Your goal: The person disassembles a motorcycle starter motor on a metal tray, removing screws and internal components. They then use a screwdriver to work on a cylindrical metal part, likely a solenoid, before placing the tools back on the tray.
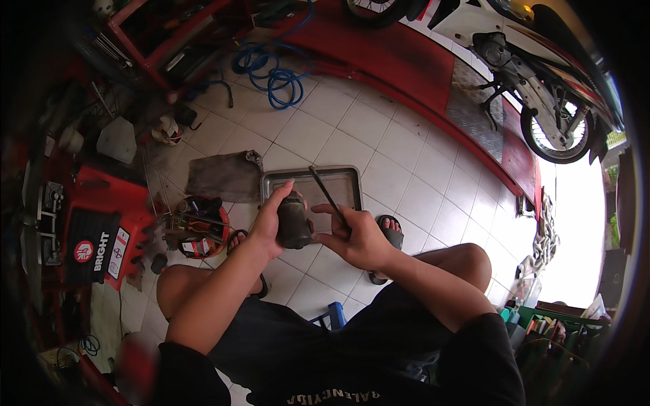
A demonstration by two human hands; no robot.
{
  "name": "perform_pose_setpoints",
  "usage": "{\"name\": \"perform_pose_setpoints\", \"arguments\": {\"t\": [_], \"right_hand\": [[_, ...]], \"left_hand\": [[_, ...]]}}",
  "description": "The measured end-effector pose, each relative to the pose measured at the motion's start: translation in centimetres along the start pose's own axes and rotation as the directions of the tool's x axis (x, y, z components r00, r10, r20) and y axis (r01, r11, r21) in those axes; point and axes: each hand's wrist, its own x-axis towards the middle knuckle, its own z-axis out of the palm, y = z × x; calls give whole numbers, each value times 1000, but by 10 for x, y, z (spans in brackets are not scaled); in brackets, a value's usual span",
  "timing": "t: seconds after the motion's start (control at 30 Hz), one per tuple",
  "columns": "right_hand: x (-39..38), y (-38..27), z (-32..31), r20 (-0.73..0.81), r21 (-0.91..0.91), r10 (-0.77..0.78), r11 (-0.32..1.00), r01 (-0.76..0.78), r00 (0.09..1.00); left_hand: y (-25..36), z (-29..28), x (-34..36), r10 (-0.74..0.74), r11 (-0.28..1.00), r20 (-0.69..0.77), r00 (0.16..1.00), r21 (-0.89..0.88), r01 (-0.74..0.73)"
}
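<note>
My left hand (269,220) is wrapped round a dark, dirty cylindrical metal part (294,224), with the thumb up along its side. Its narrower end points away from me. Close on the right, my right hand (362,242) grips a slim dark rod-like tool (323,188), which slants up and to the left. Some right fingers are extended near the cylinder's side; whether they touch it I cannot tell. Below and just beyond both hands, a shallow grey metal tray (361,183) lies on the tiled floor. The tool's exact kind does not show.
A grey cloth (223,177) lies left of the tray, near a round red container of tools (203,230). Farther off are a coiled blue hose (288,91) and a red lift platform (413,71) bearing a motorcycle (501,54). A red-and-black case (101,230) stands left.
</note>
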Motion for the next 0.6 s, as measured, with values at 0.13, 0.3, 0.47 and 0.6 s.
{"name": "perform_pose_setpoints", "arguments": {"t": [0.13,0.3,0.47,0.6], "right_hand": [[11,17,-1,-41,-68,-50,997,47,998],[14,9,-7,26,-136,-35,990,38,999],[18,25,-1,21,159,66,985,-69,998],[31,60,-25,-3,410,494,794,-449,870]], "left_hand": [[-6,16,-2,-38,998,-21,999,54,39],[-5,6,4,-47,997,-8,999,58,47],[-3,8,0,-37,997,15,999,64,36],[6,21,-1,-7,1000,-98,995,-5,6]]}}
